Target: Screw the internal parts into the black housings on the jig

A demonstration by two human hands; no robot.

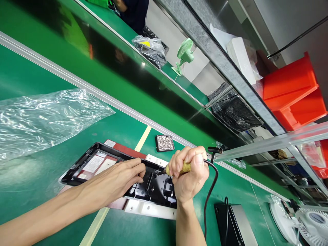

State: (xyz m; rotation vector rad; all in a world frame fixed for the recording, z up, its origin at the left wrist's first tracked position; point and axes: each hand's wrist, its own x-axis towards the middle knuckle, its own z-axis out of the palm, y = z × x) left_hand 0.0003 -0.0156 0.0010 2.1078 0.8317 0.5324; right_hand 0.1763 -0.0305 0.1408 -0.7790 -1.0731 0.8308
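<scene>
Gripped: your right hand [189,177] is fisted around the soldering iron [179,168]; your left hand [120,179], fingers extended together, presses flat on the black frame [102,160].
Largest to smallest: green bench [38,78]; clear plastic sheet [43,118], far left; black frame on its white fixture [151,209], near centre; iron tip touching the frame's middle; tip-cleaner tin [165,142], just beyond.

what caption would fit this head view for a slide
Right hand grips a soldering iron over a black panel steadied by the left hand on a green bench.
</scene>
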